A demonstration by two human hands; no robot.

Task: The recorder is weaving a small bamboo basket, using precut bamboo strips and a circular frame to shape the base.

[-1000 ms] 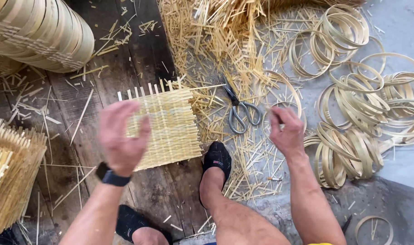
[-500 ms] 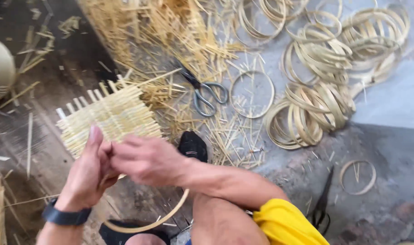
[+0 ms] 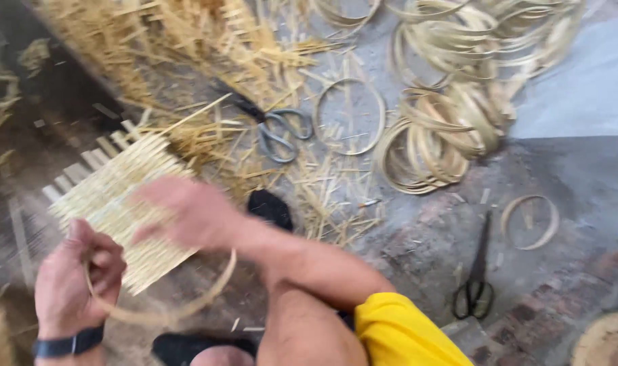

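Overhead, a heap of straw (image 3: 167, 47) filled the top left, with piled hoops (image 3: 458, 108) along the top right and bare grey floor (image 3: 580, 169) open below them. Nearer, a woven mat (image 3: 116, 196) lay on the ground, its slatted edge toward the straw. Over it the blurred right hand (image 3: 187, 213) was spread, touching the mat. The left hand (image 3: 75, 281) gripped a thin hoop (image 3: 180, 308) at the mat's near edge. Scissors (image 3: 275, 129) lay beside the straw.

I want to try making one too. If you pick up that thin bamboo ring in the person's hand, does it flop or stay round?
The bamboo ring probably stays round but springy: it keeps its curve while the left hand pinches only one side. It looks light, being a thin strip. It may roll if stood on edge.
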